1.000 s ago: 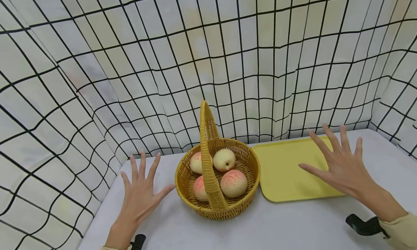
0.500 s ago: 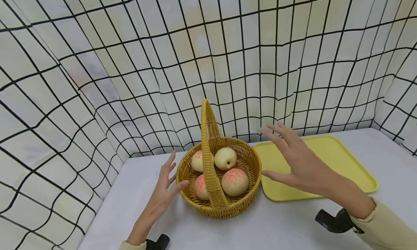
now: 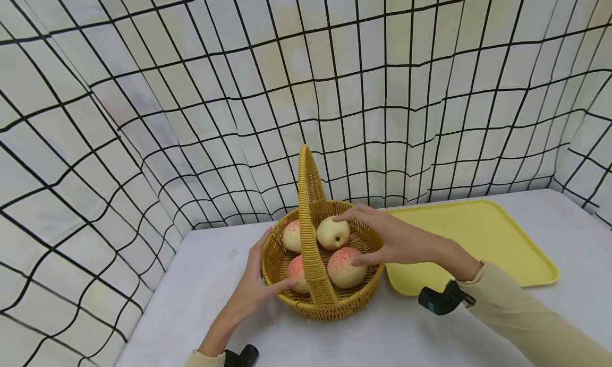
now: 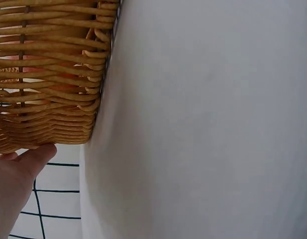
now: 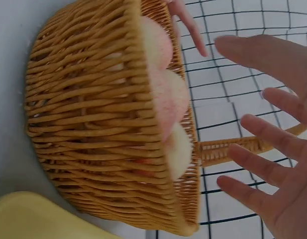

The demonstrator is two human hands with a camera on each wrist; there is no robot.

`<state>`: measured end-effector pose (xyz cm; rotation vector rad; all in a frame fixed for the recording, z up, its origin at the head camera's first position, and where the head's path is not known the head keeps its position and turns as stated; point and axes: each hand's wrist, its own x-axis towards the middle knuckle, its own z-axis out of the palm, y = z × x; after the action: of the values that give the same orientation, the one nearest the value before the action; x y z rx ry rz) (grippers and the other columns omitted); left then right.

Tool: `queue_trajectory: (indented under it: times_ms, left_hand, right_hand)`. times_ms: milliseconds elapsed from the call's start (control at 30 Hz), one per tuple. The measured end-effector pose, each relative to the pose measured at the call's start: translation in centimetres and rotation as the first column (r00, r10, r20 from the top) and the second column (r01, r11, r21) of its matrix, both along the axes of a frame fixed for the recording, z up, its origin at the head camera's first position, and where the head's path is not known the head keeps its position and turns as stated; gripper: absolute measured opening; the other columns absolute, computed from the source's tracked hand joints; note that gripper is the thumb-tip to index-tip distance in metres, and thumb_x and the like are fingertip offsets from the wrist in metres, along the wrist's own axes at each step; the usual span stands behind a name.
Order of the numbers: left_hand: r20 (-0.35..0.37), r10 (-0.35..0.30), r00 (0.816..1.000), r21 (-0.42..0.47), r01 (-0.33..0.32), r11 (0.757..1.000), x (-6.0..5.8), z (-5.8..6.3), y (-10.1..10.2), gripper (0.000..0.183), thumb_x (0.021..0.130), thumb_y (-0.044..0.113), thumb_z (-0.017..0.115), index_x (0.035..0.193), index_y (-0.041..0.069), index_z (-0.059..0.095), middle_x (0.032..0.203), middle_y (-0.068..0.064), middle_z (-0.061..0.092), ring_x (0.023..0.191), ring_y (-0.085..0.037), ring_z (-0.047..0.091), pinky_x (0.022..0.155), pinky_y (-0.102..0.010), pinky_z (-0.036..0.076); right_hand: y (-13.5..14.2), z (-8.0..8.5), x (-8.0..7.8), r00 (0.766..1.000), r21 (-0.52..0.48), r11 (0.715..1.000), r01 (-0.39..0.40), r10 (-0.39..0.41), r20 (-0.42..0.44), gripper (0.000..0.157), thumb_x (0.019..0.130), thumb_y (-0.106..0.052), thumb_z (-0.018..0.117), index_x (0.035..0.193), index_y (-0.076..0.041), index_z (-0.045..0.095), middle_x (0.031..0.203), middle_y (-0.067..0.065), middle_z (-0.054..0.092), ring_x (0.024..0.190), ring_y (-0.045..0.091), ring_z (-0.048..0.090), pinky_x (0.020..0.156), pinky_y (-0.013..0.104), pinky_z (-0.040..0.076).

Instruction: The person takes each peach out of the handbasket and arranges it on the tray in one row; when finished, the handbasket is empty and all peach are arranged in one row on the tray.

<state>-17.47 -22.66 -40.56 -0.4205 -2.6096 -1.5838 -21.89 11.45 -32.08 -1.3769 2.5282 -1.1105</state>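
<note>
A round wicker basket (image 3: 325, 308) with a tall arched handle (image 3: 308, 223) holds several peaches. At the basket's left side, my left hand (image 3: 251, 284) lays its fingers along the outer wall, while its thumb reaches over the rim. The left wrist view shows a fingertip (image 4: 46, 149) against the weave. Over the basket's right side hovers my right hand (image 3: 397, 239), fingers spread, nothing between them. Below it are a pinkish peach (image 3: 345, 269) and a paler peach (image 3: 333, 233); the right wrist view shows its fingers apart from the fruit. Two more peaches (image 3: 296, 274) sit left of the handle.
A flat yellow tray (image 3: 478, 239) lies on the white table (image 3: 334, 346), right of the basket and partly behind my right forearm. White cloth with a black grid (image 3: 239, 117) hangs behind and at the sides.
Both hands have moved inward from beside the basket. The left has come against its left side; the right has swung left from above the tray to above the peaches.
</note>
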Motion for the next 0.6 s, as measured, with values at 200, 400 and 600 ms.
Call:
queue_trajectory:
  times_ms: [200,400,600]
  left_hand:
    - [0.141,-0.021,0.990,0.065,0.012,0.998,-0.1,0.1,0.1,0.114,0.084,0.029,0.088,0.168,0.022,0.011,0.172,-0.016,0.015,0.155,-0.042,0.023,0.122,-0.064,0.020]
    - [0.168,-0.038,0.985,0.086,0.024,0.996,-0.4,0.1,-0.1,0.118,0.082,0.031,0.090,0.168,0.021,0.009,0.172,-0.017,0.016,0.155,-0.041,0.025,0.122,-0.060,0.022]
    - [0.166,-0.047,0.985,0.095,0.031,0.995,-0.4,0.1,0.0,0.120,0.082,0.030,0.090,0.168,0.019,0.008,0.172,-0.018,0.019,0.154,-0.041,0.027,0.121,-0.058,0.024]
  right_hand:
    - [-1.0,-1.9,-1.0,0.994,0.056,0.995,-0.082,0.078,0.071,0.068,0.088,-0.016,0.086,0.148,-0.010,0.054,0.148,0.007,0.052,0.141,0.030,0.045,0.112,0.057,0.042]
    - [-2.1,-3.3,-1.6,0.985,0.060,0.984,-0.169,0.166,0.050,0.062,0.087,-0.005,0.081,0.144,-0.010,0.059,0.142,0.006,0.057,0.135,0.025,0.050,0.110,0.048,0.045]
    - [-2.7,-4.0,-2.3,0.984,0.111,0.978,-0.175,0.173,0.027,0.056,0.084,-0.003,0.084,0.136,-0.011,0.066,0.136,0.002,0.062,0.129,0.020,0.054,0.109,0.044,0.046]
